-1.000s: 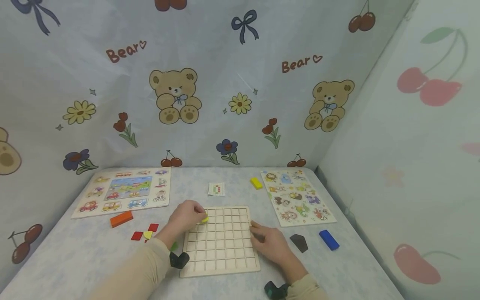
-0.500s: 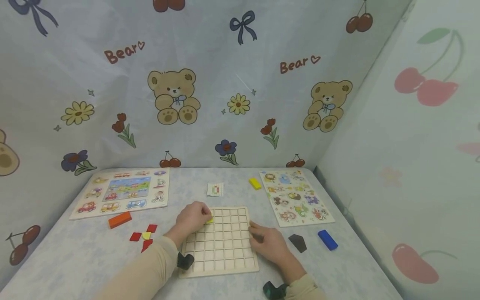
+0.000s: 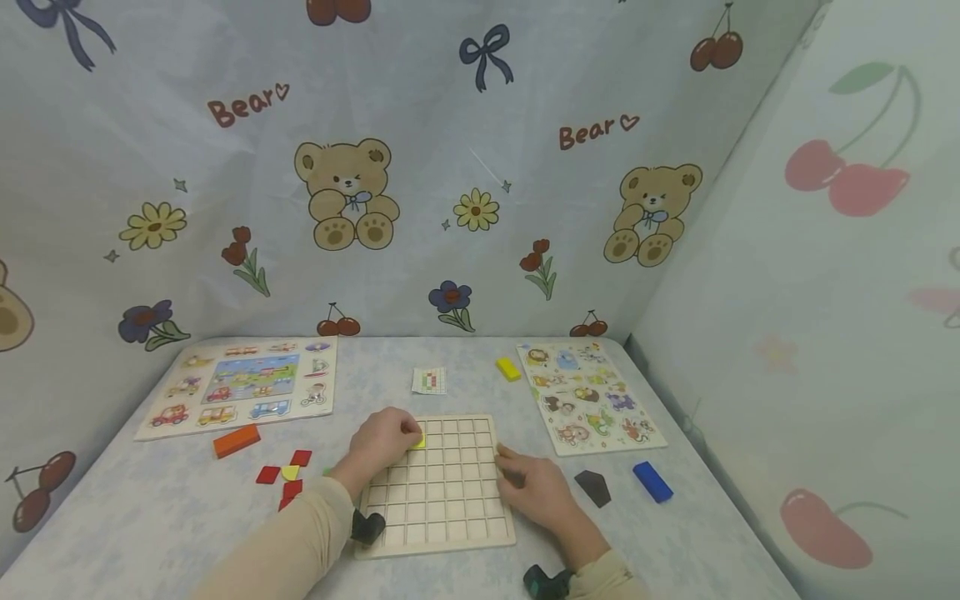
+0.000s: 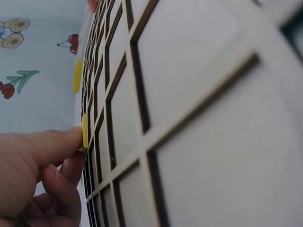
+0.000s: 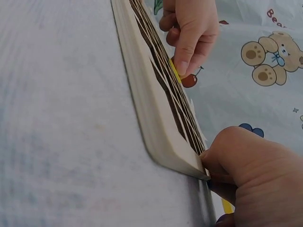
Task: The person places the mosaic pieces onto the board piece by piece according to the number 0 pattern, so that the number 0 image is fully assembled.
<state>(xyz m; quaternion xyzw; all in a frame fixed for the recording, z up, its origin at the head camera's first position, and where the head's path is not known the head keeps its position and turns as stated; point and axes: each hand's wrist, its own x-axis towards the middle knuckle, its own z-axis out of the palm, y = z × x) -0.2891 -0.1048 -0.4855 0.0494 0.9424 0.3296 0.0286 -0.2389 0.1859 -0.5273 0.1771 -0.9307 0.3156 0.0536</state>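
Observation:
A square wooden board (image 3: pixel 437 510) with a raised grid of cells lies at the front middle of the table. Over its far left part, my left hand (image 3: pixel 384 437) pinches a thin yellow tile (image 3: pixel 420 442). The left wrist view shows this yellow tile (image 4: pixel 85 131) edge-on at the fingertips, right at the grid. My right hand (image 3: pixel 538 490) grips the board's right edge. In the right wrist view, the right thumb (image 5: pixel 232 146) rests at the board's corner, with a finger partly hidden below it.
Red tiles (image 3: pixel 267 475) and a yellow rounded piece (image 3: pixel 290 472) lie left of the board. An orange block (image 3: pixel 237 441), vehicle puzzle (image 3: pixel 255 379), pattern card (image 3: pixel 429 381), yellow block (image 3: pixel 508 368), animal puzzle (image 3: pixel 592 400), dark pentagon (image 3: pixel 594 488) and blue block (image 3: pixel 652 482) surround it.
My left hand has moved a little to the right along the board's far side with the yellow tile, then stayed nearly still. The right hand keeps its place at the board's edge.

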